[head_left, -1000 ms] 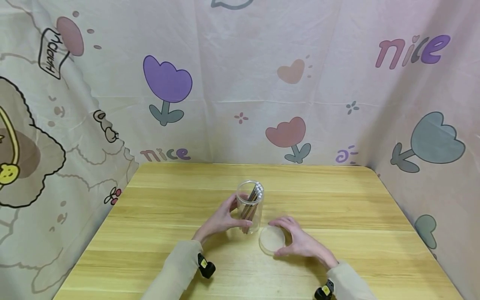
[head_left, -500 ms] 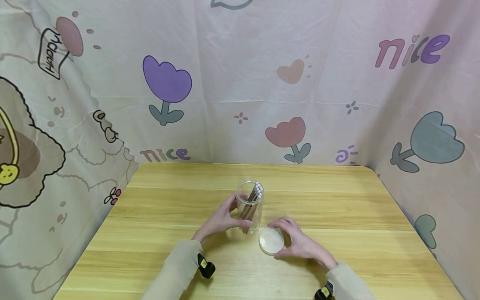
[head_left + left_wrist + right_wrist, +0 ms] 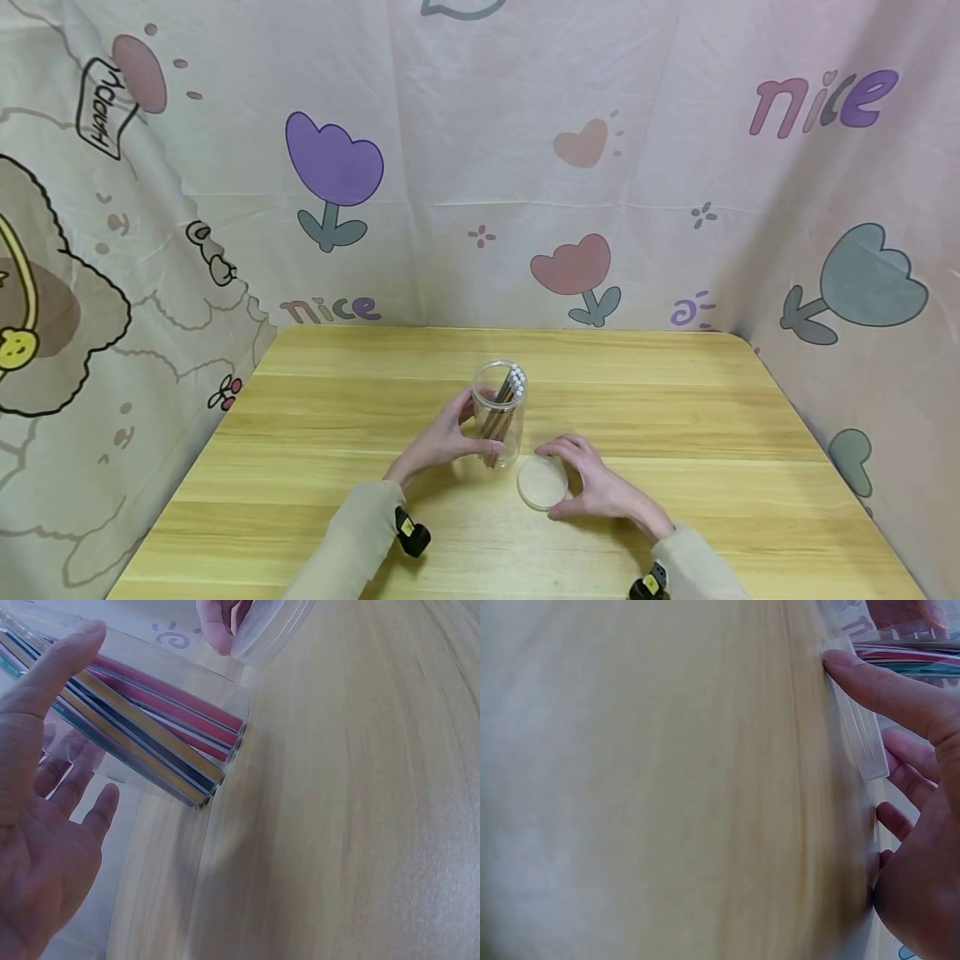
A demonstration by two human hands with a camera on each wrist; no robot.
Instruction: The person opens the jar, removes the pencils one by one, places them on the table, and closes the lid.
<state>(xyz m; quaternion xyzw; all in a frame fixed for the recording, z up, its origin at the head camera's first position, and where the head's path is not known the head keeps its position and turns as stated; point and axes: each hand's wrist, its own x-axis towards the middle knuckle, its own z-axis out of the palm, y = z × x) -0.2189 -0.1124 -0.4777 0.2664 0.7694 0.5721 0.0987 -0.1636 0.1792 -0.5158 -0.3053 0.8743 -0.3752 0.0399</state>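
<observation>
A clear, see-through jar (image 3: pixel 513 437) stands upright near the middle of the table. Inside it several slim striped pencils (image 3: pixel 501 417) lean to the right, their white ends up by the open mouth. From the left side my left hand (image 3: pixel 441 440) grips the jar between thumb and fingers; the left wrist view shows the pencils' lower ends (image 3: pixel 172 742) in red, yellow and black. Just right of the jar, a round clear lid (image 3: pixel 542 482) is held by its edge in my right hand (image 3: pixel 603 486). Lid and jar are apart.
The light wooden table (image 3: pixel 360 392) reaches back to a patterned cloth (image 3: pixel 465 167), which also hangs along both sides. A small black device (image 3: pixel 412 533) sits on the left wrist, and another black device (image 3: pixel 648 581) on the right.
The lid has tilted to lie flatter and shifted very slightly left and down, with the right hand still holding it. The left hand and the jar have not visibly moved.
</observation>
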